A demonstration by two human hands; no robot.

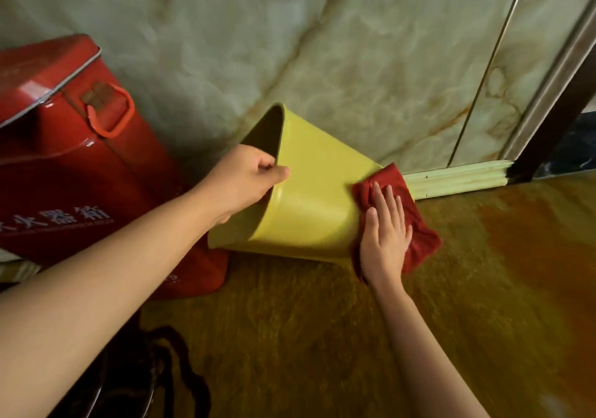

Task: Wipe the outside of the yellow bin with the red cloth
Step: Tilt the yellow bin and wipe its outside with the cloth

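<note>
The yellow bin point(309, 191) is tipped on its side above the floor, its open mouth facing left toward the red box. My left hand point(245, 180) grips the bin's rim, thumb on the outside wall and fingers curled inside. The red cloth point(416, 224) is spread over the bin's bottom end at the right. My right hand point(385, 237) lies flat on the cloth with fingers spread, pressing it against the bin's base.
A large red metal box point(80, 159) with a red handle stands at the left, touching the bin. A marble wall point(322, 46) with a pale skirting board point(458, 179) runs behind. A dark door frame point(554, 120) stands at the right. Dark cords point(180, 369) lie on the brown floor at the lower left.
</note>
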